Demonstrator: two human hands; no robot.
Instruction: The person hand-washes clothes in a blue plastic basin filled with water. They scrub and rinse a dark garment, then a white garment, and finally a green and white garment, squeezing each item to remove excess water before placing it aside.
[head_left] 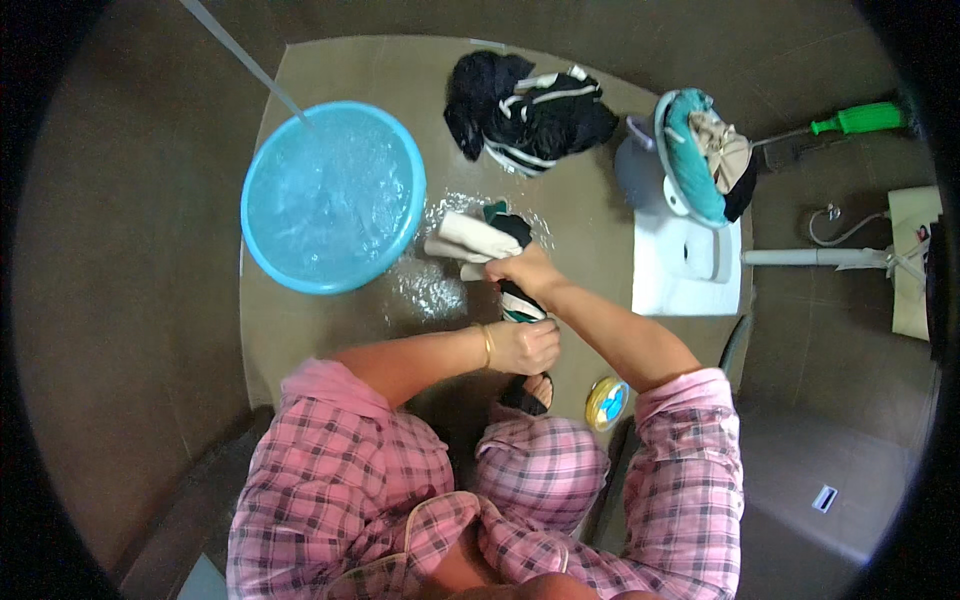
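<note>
A bunched black cloth garment with white and green parts (478,236) stretches between my two hands, above the wet floor. My right hand (525,270) is closed round its upper part, with white folds sticking out to the left. Below it, my left hand (528,345), with a gold bangle at the wrist, grips the lower end in a fist. What kind of garment it is I cannot tell. To the left stands a round blue basin (318,288) holding bubbling water, into which a stream of water (245,60) falls.
A heap of dark clothes with white trim (540,110) lies on the floor at the back. Right of it, a grey bucket (637,170) bears teal and beige cloth beside a white squat toilet (650,285). A green-handled tool (865,118) and a round yellow tub (607,403) are also right.
</note>
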